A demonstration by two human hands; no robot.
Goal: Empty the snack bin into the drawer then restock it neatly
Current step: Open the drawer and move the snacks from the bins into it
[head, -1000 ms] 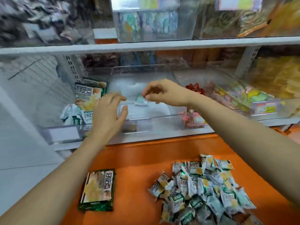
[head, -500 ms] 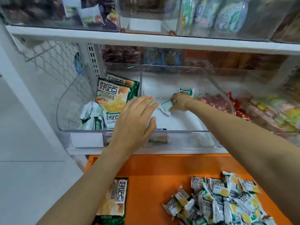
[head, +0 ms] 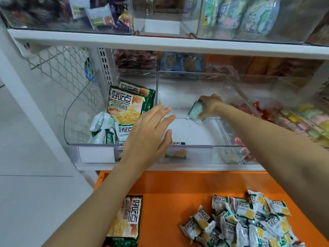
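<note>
Green foil biscuit packs [head: 130, 104] upright in the left-hand compartment, smaller white-and-green packets slumped against them. Lower down, one large pack [head: 124, 221] flat at the left edge of the orange drawer [head: 169, 189]. Left hand [head: 147, 138] spread, fingers straight, palm down over the front wall of the clear snack bin [head: 195, 155], holding nothing; contact with the wall not determinable. Bin floor almost bare. Near the bin's right wall, one small pale-green packet [head: 195, 112], tilted, pinched between thumb and curled fingers of the right hand [head: 211, 105]. Farther right, in the drawer, a loose heap of small packets [head: 240, 223]. Beyond the bin's slanted right wall, red-wrapped sweets [head: 258, 111] in the adjoining bin. Step in hand, by appearance: emptying stage, close to its end, with what looks like the last loose packet in the grip. Next move: lift the packet clear over the front wall, release onto the heap, check the bin corners for strays, then begin restocking in even rows. Keep the forearm off the slanted wall during withdrawal.
</note>
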